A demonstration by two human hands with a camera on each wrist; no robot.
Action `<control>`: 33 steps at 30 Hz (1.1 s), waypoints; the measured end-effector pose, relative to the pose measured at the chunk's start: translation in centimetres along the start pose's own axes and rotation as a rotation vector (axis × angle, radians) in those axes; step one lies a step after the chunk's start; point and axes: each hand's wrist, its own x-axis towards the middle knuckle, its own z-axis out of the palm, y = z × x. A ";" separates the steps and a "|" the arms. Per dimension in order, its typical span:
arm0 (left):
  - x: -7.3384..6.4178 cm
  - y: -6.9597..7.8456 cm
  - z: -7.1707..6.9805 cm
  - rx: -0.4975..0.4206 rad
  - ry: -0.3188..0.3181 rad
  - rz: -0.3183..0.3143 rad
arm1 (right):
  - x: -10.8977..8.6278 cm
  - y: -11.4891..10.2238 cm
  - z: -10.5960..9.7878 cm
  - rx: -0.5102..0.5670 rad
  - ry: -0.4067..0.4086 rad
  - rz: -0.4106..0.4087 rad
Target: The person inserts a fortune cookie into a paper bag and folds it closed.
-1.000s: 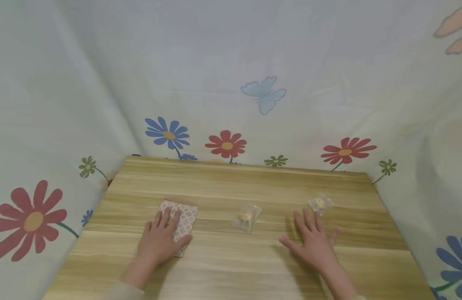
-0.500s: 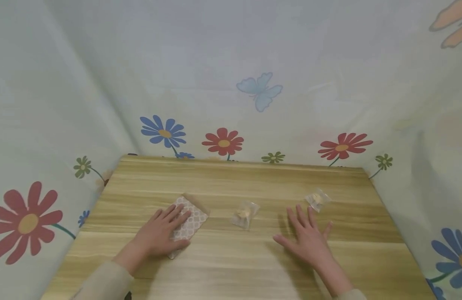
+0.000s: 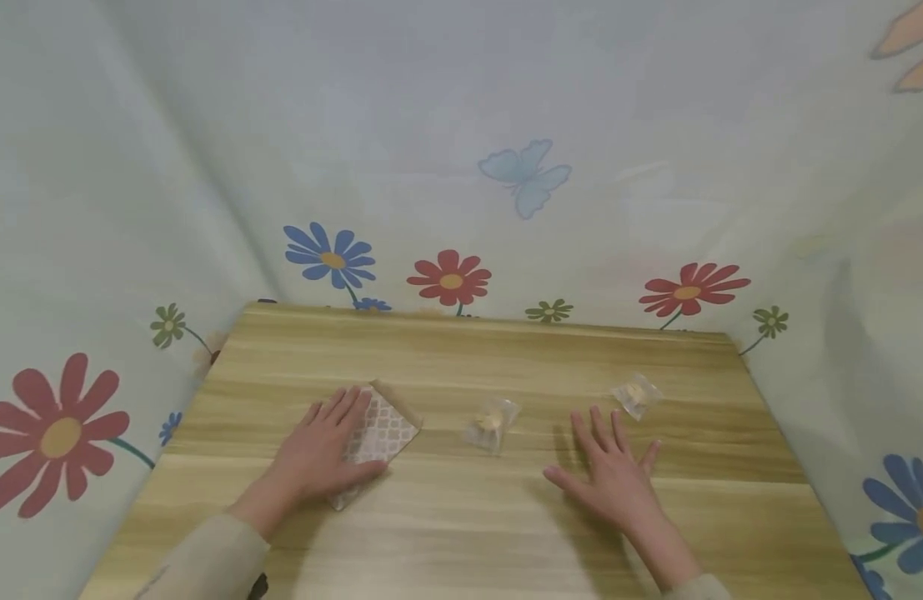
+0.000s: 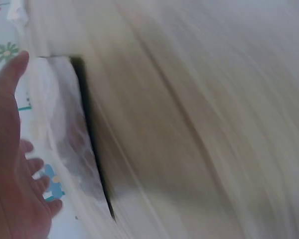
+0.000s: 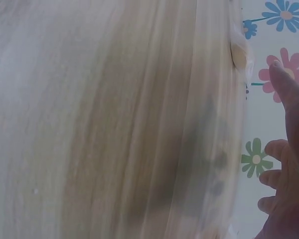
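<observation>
A flat, lattice-patterned grey-and-white piece (image 3: pixel 378 433), perhaps a pouch or folded cloth, lies on the table to the left in the head view. My left hand (image 3: pixel 318 450) covers its left part, fingers extended and thumb spread across the lower end. In the left wrist view the patterned piece (image 4: pixel 65 114) looks slightly thick, with a dark gap along one side. My right hand (image 3: pixel 619 479) has its fingers spread over the table and holds nothing. Just beyond its fingertips is a small clear plastic bag (image 3: pixel 636 395) with something yellowish inside.
Another clear bag (image 3: pixel 492 424) with a yellowish item lies between the hands. The wood-grain table (image 3: pixel 461 517) ends at a back edge against a fabric wall (image 3: pixel 619 208) printed with flowers and butterflies. More of this fabric stands at both sides.
The patterned piece has turned clockwise, its far end swinging right. My left hand turned with it, then shifted slightly, uncovering more of its right side. The right hand has barely moved.
</observation>
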 end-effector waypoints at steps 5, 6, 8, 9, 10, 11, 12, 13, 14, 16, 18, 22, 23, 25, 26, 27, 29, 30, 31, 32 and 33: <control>1.3 1.0 0.1 -0.053 0.013 -0.193 | 0.2 -0.5 0.0 0.016 -0.004 -0.008; 1.6 1.2 0.2 -0.060 0.011 -0.227 | 0.2 -0.6 0.0 0.020 0.000 -0.013; 2.2 1.4 0.3 -0.080 0.012 -0.279 | 0.4 -0.7 0.0 0.023 -0.001 -0.016; 2.4 1.6 0.3 -0.088 0.009 -0.298 | 0.4 -0.7 -0.1 0.024 -0.002 -0.017; 2.6 1.7 0.4 -0.093 0.006 -0.315 | 0.4 -0.8 -0.1 0.025 -0.003 -0.017; 2.8 1.8 0.5 -0.098 0.001 -0.329 | 0.4 -0.8 -0.1 0.027 -0.003 -0.017; 2.9 1.9 0.5 -0.102 -0.006 -0.339 | 0.4 -0.8 -0.2 0.029 -0.005 -0.016; 3.0 2.1 0.6 -0.107 -0.013 -0.346 | 0.4 -0.9 -0.2 0.029 -0.010 -0.013; 3.1 2.1 0.6 -0.113 -0.020 -0.354 | 0.3 -0.9 -0.3 0.030 -0.014 -0.012; 3.2 2.1 0.7 -0.124 -0.025 -0.365 | 0.2 -0.9 -0.3 0.031 -0.020 -0.011; 3.2 2.0 0.7 -0.140 -0.028 -0.372 | 0.1 -0.9 -0.3 0.033 -0.024 -0.013; 3.2 1.7 0.9 -0.161 -0.035 -0.380 | 0.1 -0.7 0.0 0.030 -0.020 -0.017; 3.2 1.7 0.9 -0.164 -0.040 -0.383 | 0.1 -0.6 0.1 0.030 -0.019 -0.016; 3.2 1.7 0.8 -0.169 -0.043 -0.380 | 0.0 -0.6 0.3 0.027 -0.020 -0.015; 3.2 1.7 0.9 -0.171 -0.045 -0.379 | 0.0 -0.5 0.4 0.026 -0.022 -0.015; 3.2 1.8 0.9 -0.173 -0.043 -0.377 | 0.0 -0.5 0.5 0.027 -0.022 -0.015; 3.3 1.9 0.9 -0.170 -0.041 -0.372 | 0.0 -0.4 0.6 0.029 -0.022 -0.016; 3.3 1.9 1.0 -0.165 -0.038 -0.367 | 0.0 -0.4 0.7 0.029 -0.022 -0.017; 3.4 1.9 1.1 -0.158 -0.036 -0.364 | 0.1 -0.4 0.7 0.030 -0.023 -0.019; 3.4 1.8 1.3 -0.150 -0.036 -0.361 | 0.1 -0.4 0.7 0.029 -0.023 -0.020; 3.5 1.7 1.4 -0.145 -0.033 -0.358 | 0.2 -0.4 0.7 0.028 -0.022 -0.021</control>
